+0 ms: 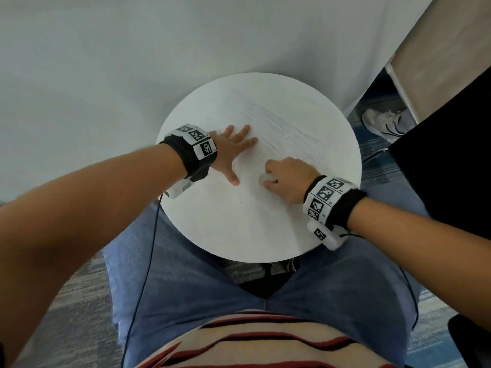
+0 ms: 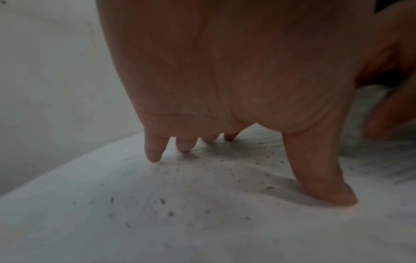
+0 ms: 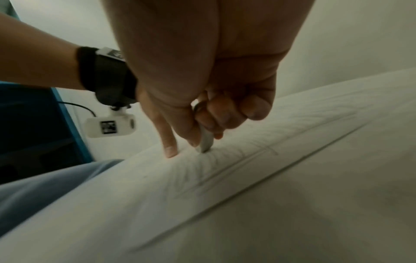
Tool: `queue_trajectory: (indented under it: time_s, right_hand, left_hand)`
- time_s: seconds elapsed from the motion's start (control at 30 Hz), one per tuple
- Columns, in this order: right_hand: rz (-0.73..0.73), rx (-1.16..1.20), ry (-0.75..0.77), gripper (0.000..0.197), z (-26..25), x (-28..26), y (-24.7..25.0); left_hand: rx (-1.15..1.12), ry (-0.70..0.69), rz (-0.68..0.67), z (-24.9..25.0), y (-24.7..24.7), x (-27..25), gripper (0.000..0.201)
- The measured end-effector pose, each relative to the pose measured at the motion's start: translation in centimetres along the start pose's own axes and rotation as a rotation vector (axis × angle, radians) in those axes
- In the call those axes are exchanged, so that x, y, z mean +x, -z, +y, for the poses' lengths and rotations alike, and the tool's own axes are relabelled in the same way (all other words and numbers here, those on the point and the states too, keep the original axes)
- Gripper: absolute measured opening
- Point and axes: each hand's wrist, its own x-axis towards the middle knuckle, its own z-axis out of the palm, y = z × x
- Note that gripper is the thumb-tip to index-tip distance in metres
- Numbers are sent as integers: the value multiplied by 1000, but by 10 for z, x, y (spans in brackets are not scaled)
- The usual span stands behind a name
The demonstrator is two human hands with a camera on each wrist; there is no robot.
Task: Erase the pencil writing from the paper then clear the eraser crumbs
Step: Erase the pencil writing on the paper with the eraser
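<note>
A white paper [image 1: 287, 123] with faint pencil lines lies on the round white table [image 1: 239, 235]. My left hand [image 1: 233, 147] presses flat on the paper's left part, fingers spread straight. My right hand [image 1: 284, 179] grips a white eraser [image 1: 267, 177] and holds its tip against the paper. In the right wrist view the eraser [image 3: 206, 140] pokes out below my curled fingers and touches the sheet by the pencil lines [image 3: 258, 156]. Dark eraser crumbs [image 2: 216, 178] are scattered on the paper under my left palm [image 2: 225, 80].
The table stands against a white wall [image 1: 132, 62]. My legs in blue jeans [image 1: 186, 288] are under its near edge. A white shoe [image 1: 385, 120] lies on the floor at the right, beside a dark object [image 1: 451, 155]. Cables hang from both wrist cameras.
</note>
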Motion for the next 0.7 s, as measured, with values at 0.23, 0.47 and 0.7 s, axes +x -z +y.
queue_trajectory:
  time_s: [0.23,0.47,0.7]
  right_hand:
    - [13,120,58,26,-2,7,-2]
    - [40,-69,123,28,-22,2,-14]
    - [102,-132,40,30,-5,8,0]
  left_hand:
    - [-23,15,-44,9,3,0,126]
    - [-7,6,-38,11,3,-2,126]
    - [-16,3,-34,12,3,-4,126]
